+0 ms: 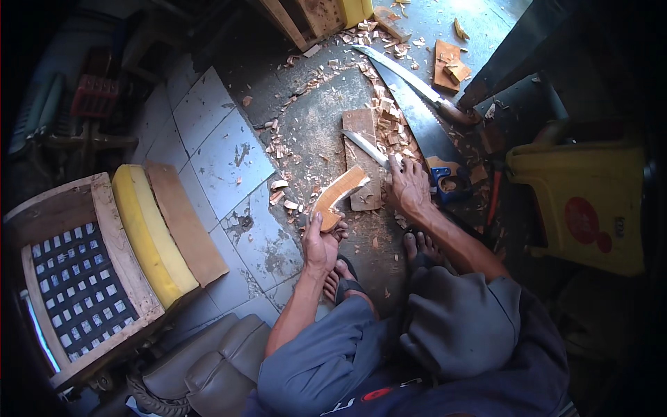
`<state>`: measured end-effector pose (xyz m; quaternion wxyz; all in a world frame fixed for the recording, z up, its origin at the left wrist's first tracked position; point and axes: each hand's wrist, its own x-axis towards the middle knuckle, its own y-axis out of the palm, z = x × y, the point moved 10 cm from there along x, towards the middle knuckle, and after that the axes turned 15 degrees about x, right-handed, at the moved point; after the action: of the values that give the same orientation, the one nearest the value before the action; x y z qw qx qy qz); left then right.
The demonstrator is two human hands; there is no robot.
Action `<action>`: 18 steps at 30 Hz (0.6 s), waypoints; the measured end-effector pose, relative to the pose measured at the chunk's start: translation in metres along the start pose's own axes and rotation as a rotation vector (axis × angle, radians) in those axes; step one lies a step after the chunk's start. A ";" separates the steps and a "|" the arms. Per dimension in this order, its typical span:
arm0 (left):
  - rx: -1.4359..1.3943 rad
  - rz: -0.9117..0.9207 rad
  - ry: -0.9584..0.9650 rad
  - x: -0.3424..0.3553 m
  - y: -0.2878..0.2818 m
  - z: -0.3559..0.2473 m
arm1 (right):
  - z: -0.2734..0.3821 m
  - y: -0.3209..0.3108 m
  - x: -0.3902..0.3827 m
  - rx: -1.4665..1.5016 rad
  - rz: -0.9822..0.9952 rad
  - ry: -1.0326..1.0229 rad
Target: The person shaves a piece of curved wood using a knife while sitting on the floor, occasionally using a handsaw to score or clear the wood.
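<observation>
My left hand point(321, 249) grips the lower end of a curved, bent piece of wood point(342, 189), pale on its cut faces. To the right, my right hand point(408, 185) is closed round the handle of a knife point(367, 148). Its blade points up and to the left, apart from the curved piece. Most of the handle is hidden by the fingers. Beneath the blade and the curved piece, a flat wooden board point(364, 197) lies on the floor between my feet and the scattered chips.
Beyond my right hand lie a long curved blade with a wooden handle point(410, 78) and a handsaw point(411, 111) with a blue grip. Wood chips point(389, 115) litter the floor. A yellow container point(587, 201) stands at right, a wooden frame with black webbing point(142, 278) at left.
</observation>
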<state>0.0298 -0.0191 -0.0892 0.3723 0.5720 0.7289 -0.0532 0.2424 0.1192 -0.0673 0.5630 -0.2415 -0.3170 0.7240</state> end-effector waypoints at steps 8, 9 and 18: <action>0.316 0.022 0.201 -0.008 0.045 -0.011 | 0.047 0.050 0.000 1.552 0.150 0.718; 0.488 0.016 0.260 -0.007 0.049 -0.005 | 0.061 0.052 0.005 1.643 0.206 0.725; 1.060 -0.307 0.511 -0.009 0.046 -0.023 | 0.158 0.000 0.005 0.756 0.015 -0.067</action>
<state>0.0595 0.0010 -0.0514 -0.1620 0.5624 0.7438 -0.3229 0.1296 0.0940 0.0406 0.5964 0.0046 -0.0438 0.8014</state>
